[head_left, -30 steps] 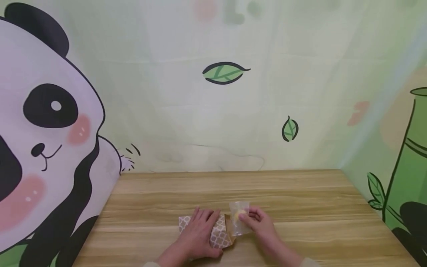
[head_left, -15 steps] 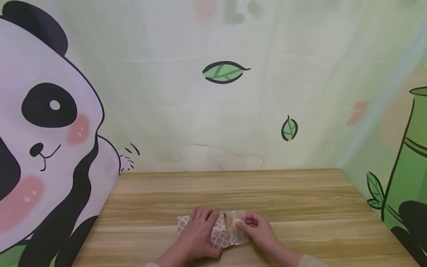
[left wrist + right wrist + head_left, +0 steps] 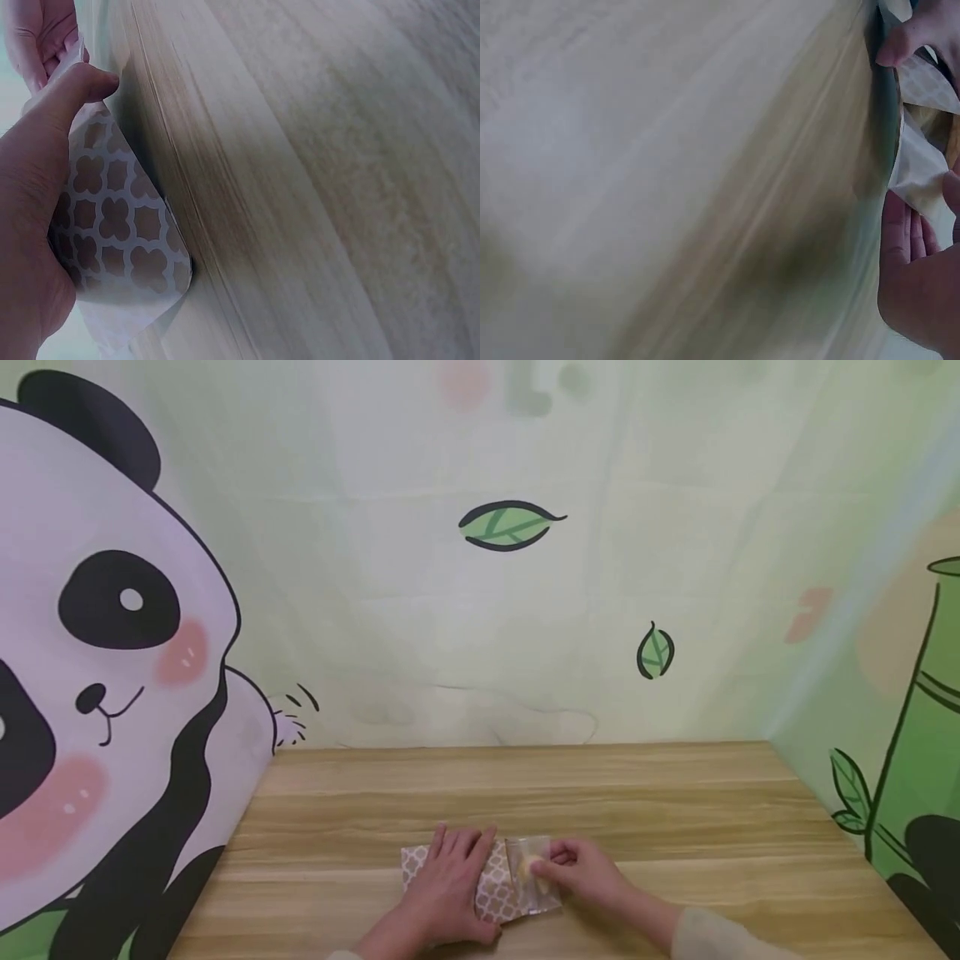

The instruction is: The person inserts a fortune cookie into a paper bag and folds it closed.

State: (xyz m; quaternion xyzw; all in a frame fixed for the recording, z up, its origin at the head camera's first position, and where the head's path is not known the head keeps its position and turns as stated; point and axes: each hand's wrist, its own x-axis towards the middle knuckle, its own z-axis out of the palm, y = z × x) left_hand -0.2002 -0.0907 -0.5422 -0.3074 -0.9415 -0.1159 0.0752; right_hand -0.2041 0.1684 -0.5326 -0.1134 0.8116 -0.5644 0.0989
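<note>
A paper bag [image 3: 498, 889] with a white lattice pattern on brown lies flat near the table's front, its mouth facing right. My left hand [image 3: 448, 887] spans the bag from above, fingers over the far edge and thumb at the near edge, gripping it. My right hand [image 3: 588, 875] pinches a small clear packet [image 3: 537, 852] with something pale yellow inside. The packet's left side lies at the bag's mouth; how far it reaches inside is hard to tell. In the right wrist view, the packet [image 3: 916, 161] is next to the opened bag end [image 3: 926, 84].
The wood-grain table [image 3: 675, 810] extends behind and on both sides of the hands. A printed backdrop [image 3: 375, 568] with a panda and leaves rises along the table's back and sides.
My right hand has lowered the packet leftward and toward me, from above the bag's opening to its mouth. My left hand stays on the bag.
</note>
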